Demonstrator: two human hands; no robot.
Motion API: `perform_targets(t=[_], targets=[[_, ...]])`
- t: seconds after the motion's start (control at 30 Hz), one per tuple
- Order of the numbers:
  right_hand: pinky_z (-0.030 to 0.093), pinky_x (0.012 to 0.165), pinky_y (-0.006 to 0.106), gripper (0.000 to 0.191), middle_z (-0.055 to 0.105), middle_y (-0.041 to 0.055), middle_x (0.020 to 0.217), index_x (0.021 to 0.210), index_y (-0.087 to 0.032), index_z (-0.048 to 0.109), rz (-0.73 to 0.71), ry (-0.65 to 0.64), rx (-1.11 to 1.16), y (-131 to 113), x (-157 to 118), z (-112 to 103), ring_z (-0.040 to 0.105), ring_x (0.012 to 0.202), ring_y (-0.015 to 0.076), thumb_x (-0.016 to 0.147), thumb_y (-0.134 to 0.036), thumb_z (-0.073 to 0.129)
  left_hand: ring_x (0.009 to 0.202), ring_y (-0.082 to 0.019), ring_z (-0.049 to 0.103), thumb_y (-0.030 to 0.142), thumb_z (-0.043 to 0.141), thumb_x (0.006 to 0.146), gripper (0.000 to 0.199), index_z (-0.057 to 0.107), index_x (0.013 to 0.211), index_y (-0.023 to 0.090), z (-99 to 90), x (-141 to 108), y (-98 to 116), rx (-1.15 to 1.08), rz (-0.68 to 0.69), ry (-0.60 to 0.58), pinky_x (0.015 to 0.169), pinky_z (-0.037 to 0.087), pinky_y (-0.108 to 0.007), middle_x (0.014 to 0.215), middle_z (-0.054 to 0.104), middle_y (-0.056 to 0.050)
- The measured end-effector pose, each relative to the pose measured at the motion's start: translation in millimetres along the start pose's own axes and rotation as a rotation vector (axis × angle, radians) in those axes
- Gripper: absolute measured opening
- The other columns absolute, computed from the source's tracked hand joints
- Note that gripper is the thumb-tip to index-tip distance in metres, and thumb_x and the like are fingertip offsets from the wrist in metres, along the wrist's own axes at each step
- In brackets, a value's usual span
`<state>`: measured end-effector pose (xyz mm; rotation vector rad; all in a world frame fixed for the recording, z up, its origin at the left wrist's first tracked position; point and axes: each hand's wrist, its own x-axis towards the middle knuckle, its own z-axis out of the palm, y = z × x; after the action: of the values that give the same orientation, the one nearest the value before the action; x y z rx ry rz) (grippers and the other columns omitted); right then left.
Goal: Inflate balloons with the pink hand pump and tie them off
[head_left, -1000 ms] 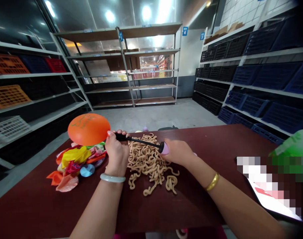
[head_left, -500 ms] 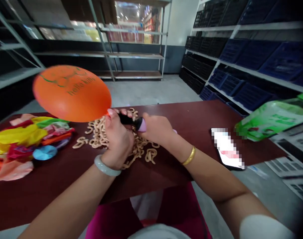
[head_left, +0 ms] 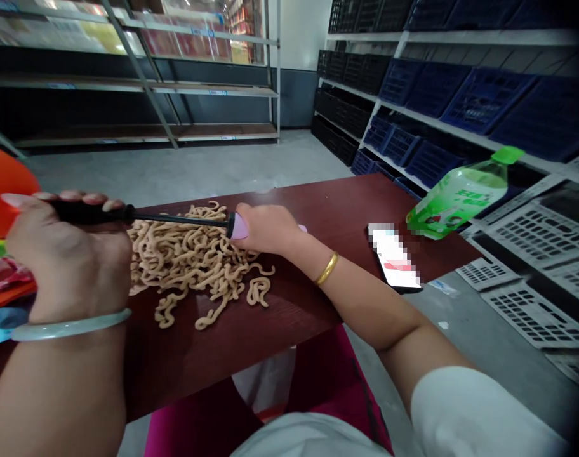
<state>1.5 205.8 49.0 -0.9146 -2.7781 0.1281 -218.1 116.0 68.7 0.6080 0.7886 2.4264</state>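
A hand balloon pump (head_left: pixel 179 220) stretches sideways above the table, its black rod pulled well out of the barrel. Wrapped round the black barrel is my left hand (head_left: pixel 75 260), a pale bangle on its wrist. At that hand's thumb side, the inflated orange balloon (head_left: pixel 6 181) is cut off by the left edge; its neck is hidden here. My right hand (head_left: pixel 270 228) grips the pump's lilac handle. Beneath the rod lies a pile of tan, curly cord-like pieces (head_left: pixel 194 260). Limp coloured balloons (head_left: pixel 8 282) lie at far left, partly out of view.
On the dark red table (head_left: pixel 313 298), a phone (head_left: pixel 394 260) and a green bottle (head_left: pixel 461 197) stand to the right. White crates (head_left: pixel 532 304) are beyond the right edge. Shelves with blue crates (head_left: pixel 489 98) line the right wall; a metal rack (head_left: pixel 218 92) is at the back.
My hands have drawn apart, the left one moving left with barrel and balloon, exposing the pump's rod. The view has shifted right, so more of the tan pile shows.
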Motion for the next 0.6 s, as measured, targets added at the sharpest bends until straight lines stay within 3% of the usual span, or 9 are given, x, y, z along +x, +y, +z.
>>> perform_targets(t=[0.2, 0.37, 0.5, 0.6], targets=[[0.046, 0.076, 0.036, 0.047, 0.068, 0.0112, 0.099, 0.112, -0.016, 0.049, 0.031, 0.016, -0.073, 1, -4, -4, 0.065, 0.09, 0.028, 0.082, -0.052, 0.056, 0.059, -0.01, 0.048, 0.036, 0.037, 0.1, 0.032, 0.042, 0.074, 0.018, 0.7, -2, -8, -0.034, 0.015, 0.082, 0.055, 0.044, -0.021, 0.064, 0.043, 0.003], [0.047, 0.073, 0.034, 0.045, 0.069, 0.0104, 0.096, 0.107, -0.018, 0.05, 0.051, 0.041, -0.041, -12, -11, -5, 0.066, 0.086, 0.0271, 0.081, -0.055, 0.056, 0.061, -0.011, 0.049, 0.037, 0.038, 0.099, 0.031, 0.045, 0.075, 0.018, 22.0, -37, -36, -0.055, -0.008, 0.0, 0.057, 0.044, -0.023, 0.066, 0.045, 0.001], [0.047, 0.07, 0.032, 0.039, 0.07, 0.0096, 0.096, 0.105, -0.019, 0.051, 0.069, 0.059, 0.026, -25, -15, -8, 0.067, 0.085, 0.0258, 0.08, -0.049, 0.056, 0.067, -0.013, 0.052, 0.034, 0.055, 0.091, 0.02, 0.05, 0.08, 0.018, 38.3, -69, -55, -0.041, -0.046, -0.058, 0.063, 0.048, -0.026, 0.073, 0.05, 0.0], [0.046, 0.069, 0.032, 0.036, 0.07, 0.0094, 0.094, 0.103, -0.019, 0.053, 0.076, 0.07, 0.047, -31, -15, -10, 0.068, 0.083, 0.0258, 0.08, -0.046, 0.056, 0.068, -0.013, 0.053, 0.032, 0.061, 0.087, 0.018, 0.052, 0.08, 0.019, 41.3, -78, -61, -0.045, -0.053, -0.028, 0.064, 0.05, -0.026, 0.074, 0.05, 0.0]])
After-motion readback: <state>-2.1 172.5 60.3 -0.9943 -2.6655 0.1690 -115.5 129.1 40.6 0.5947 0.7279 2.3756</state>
